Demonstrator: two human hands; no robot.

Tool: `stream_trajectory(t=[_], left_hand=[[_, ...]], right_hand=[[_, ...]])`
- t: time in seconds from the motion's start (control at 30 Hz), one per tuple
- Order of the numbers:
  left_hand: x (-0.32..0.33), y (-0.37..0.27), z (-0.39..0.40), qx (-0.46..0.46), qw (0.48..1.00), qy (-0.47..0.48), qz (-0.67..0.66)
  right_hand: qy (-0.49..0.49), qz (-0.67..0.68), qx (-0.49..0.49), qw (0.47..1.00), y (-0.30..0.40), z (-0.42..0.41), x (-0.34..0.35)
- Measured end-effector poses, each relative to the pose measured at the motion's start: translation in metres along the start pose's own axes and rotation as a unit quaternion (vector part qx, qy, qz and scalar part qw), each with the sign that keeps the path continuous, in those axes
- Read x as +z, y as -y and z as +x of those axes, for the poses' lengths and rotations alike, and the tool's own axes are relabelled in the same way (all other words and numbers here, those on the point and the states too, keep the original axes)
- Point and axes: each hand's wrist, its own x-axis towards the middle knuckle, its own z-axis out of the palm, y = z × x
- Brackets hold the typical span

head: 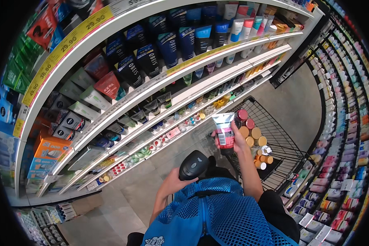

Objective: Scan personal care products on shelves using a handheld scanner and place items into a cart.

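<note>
My right hand (pixel 240 140) holds a squeeze tube (pixel 224 132) upright, with a white crimped top and a pink and black body; its printed back with a barcode faces me. In my left hand (pixel 172 184) is a black handheld barcode scanner (pixel 193 165), held low in front of my blue mesh vest (pixel 215 203). Behind the tube and to its right stands a black wire shopping cart (pixel 276 135). Jars with gold lids (pixel 256 132), jars with dark red lids (pixel 242 114) and several orange bottles (pixel 266 159) stand in it.
A curved-looking white shelf unit (pixel 178 72) with tubes of cosmetics and price strips fills the left and top. Another shelf (pixel 335 123) packed with bottles runs down the right side. At the lower left is a low display (pixel 49 218). Grey tiled floor (pixel 123 212) shows between them.
</note>
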Motion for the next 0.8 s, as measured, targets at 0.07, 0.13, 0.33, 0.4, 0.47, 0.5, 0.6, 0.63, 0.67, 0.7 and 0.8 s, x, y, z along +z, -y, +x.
stream_trajectory(t=[0.07,0.13,0.33,0.4,0.47,0.5,0.6,0.63,0.67,0.7,0.8], left_hand=[[0.013,-0.012,0.012,-0.011,0.999,0.003,0.034],[0.026,-0.023,0.025,-0.046,0.996,0.025,0.074],[0.071,-0.039,0.063,-0.021,0.996,0.032,0.085],[0.082,-0.036,0.074,-0.04,0.995,0.04,0.088],[0.095,-0.033,0.084,-0.035,0.993,0.04,0.105],[0.103,-0.032,0.089,-0.055,0.993,0.034,0.099],[0.119,-0.034,0.101,-0.056,0.991,-0.015,0.117],[0.122,-0.036,0.105,-0.058,0.992,-0.018,0.114],[0.124,-0.039,0.108,-0.06,0.991,-0.015,0.118],[0.125,-0.04,0.11,-0.074,0.987,-0.006,0.14],[0.124,-0.044,0.113,-0.1,0.989,0.016,0.106]], right_hand=[[0.005,-0.013,0.026,1.0,0.009,-0.007,-0.004],[-0.001,-0.019,0.071,0.997,0.019,-0.012,-0.009],[0.006,0.0,0.109,0.994,0.039,-0.014,-0.041],[0.024,0.02,0.123,0.992,0.043,-0.014,-0.057],[0.038,0.044,0.128,0.99,0.047,-0.014,-0.071],[0.031,0.043,0.123,0.991,0.049,-0.015,-0.077],[0.026,0.046,0.126,0.991,0.058,-0.018,-0.09],[0.034,0.05,0.123,0.991,0.061,-0.019,-0.093],[0.033,0.064,0.122,0.99,0.064,-0.019,-0.095],[0.02,0.072,0.126,0.989,0.065,-0.019,-0.097],[0.026,0.067,0.119,0.99,0.068,-0.019,-0.099]])
